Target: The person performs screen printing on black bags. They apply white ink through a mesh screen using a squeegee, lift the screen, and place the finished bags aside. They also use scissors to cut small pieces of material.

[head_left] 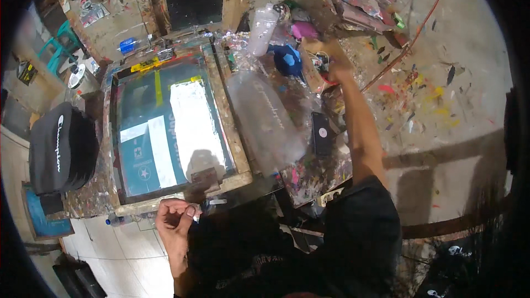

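My right hand (pixel 339 70) is stretched far forward into clutter at the back of the table, closed around a tan flat piece (pixel 326 49); motion blur hides the grip's detail. Close to my body, my left hand (pixel 174 218) hangs just below the table's near edge. Its fingers are curled and pinch a small white stick (pixel 195 217). Above that hand lies a wooden screen-printing frame (pixel 234 143) with teal mesh and white taped patches. A dark squeegee block (pixel 203 180) rests on the frame's near edge.
A clear plastic sheet (pixel 265 116) and a black phone (pixel 322 132) lie right of the frame. A plastic bottle (pixel 262 30), a blue object (pixel 287 59) and a pink one (pixel 304 30) crowd the back. Folded black garments (pixel 61 149) are stacked at left. The floor (pixel 441 105) is paint-splattered.
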### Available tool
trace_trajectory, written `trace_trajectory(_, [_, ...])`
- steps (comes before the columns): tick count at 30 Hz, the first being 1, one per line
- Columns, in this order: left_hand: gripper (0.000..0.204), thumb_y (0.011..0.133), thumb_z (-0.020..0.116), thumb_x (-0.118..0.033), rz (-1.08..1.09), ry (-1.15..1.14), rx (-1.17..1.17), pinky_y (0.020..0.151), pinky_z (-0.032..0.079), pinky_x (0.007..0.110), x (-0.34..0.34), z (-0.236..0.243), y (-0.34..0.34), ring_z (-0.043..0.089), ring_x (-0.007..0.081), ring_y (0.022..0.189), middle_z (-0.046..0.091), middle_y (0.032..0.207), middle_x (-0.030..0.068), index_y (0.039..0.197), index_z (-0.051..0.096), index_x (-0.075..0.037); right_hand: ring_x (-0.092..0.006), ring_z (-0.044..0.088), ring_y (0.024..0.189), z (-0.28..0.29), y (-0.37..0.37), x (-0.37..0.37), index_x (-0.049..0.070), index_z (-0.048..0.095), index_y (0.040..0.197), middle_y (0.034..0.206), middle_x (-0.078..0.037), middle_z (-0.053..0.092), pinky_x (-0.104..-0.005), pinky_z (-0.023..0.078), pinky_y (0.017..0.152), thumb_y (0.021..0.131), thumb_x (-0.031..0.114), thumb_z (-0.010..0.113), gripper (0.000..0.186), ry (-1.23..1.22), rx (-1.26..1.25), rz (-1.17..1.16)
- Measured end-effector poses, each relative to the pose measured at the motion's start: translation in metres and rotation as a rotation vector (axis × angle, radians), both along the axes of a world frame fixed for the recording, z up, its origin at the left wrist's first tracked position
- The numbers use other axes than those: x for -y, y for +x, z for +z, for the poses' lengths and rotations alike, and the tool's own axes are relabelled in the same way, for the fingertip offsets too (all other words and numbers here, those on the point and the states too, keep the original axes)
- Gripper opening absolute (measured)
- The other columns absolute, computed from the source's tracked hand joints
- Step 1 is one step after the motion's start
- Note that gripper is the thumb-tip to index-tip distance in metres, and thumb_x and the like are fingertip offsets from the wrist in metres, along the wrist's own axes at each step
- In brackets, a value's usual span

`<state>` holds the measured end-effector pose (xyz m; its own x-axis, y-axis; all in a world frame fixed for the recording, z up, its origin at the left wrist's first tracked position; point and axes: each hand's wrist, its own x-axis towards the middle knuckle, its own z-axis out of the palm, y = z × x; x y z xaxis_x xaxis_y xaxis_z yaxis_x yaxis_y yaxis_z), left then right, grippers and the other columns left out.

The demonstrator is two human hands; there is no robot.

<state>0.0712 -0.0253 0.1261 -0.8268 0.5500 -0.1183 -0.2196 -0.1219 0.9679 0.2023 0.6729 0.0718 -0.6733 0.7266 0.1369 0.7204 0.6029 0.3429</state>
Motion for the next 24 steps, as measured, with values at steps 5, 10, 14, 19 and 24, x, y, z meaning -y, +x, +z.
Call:
trace_trajectory(5, [0.025,0.085,0.070,0.014,-0.043,0.071,0.031,0.079,0.057,0.032,0.002,-0.006,0.001,0.068,0.0165,0.082,0.069,0.089,0.0093,0.101,0.058,-0.001,-0.0320,0.073,0.095,0.066,0.027,0.038,0.005,0.078,0.087,0.090,-0.016,0.075,-0.0444,0.057,0.083,0.066,0.033,0.085,0.035,0.074,0.217,0.058])
trace_trajectory(10, [0.027,0.084,0.071,0.014,-0.083,0.087,0.027,0.082,0.058,0.031,0.001,0.000,-0.004,0.066,0.0148,0.085,0.069,0.092,0.0089,0.104,0.059,-0.001,-0.0245,0.065,0.064,0.101,0.070,0.120,0.002,0.073,0.086,0.076,-0.011,0.070,-0.0409,0.051,0.056,0.076,0.037,0.082,0.038,-0.411,-0.372,-0.302])
trace_trajectory(14, [0.030,0.084,0.072,0.013,-0.070,0.066,0.068,0.086,0.059,0.033,0.006,-0.004,-0.012,0.069,0.0170,0.094,0.071,0.097,0.0093,0.108,0.060,0.000,-0.0085,0.058,0.072,0.043,0.115,0.221,0.009,0.065,0.116,0.091,0.003,0.066,-0.0231,0.042,0.058,0.094,0.036,0.073,0.037,-1.170,-1.423,-0.235])
trace_trajectory(19, [0.033,0.089,0.070,0.011,-0.205,0.126,0.005,0.093,0.053,0.028,0.017,0.005,-0.023,0.067,0.0144,0.105,0.071,0.107,0.0075,0.117,0.059,-0.003,-0.0235,0.060,0.103,0.008,0.096,0.417,0.010,0.063,0.121,0.117,-0.007,0.065,-0.0368,0.050,0.088,0.097,0.047,0.064,0.044,-1.905,-2.101,0.019])
trace_trajectory(24, [0.035,0.086,0.071,0.011,-0.182,-0.007,-0.100,0.090,0.055,0.027,0.038,0.015,-0.015,0.068,0.0143,0.102,0.071,0.110,0.0093,0.117,0.058,-0.001,-0.0203,0.060,0.071,0.017,0.009,0.533,0.004,0.065,0.107,0.089,-0.007,0.062,-0.0297,0.049,0.067,0.092,0.038,0.068,0.037,-1.890,-1.289,0.359])
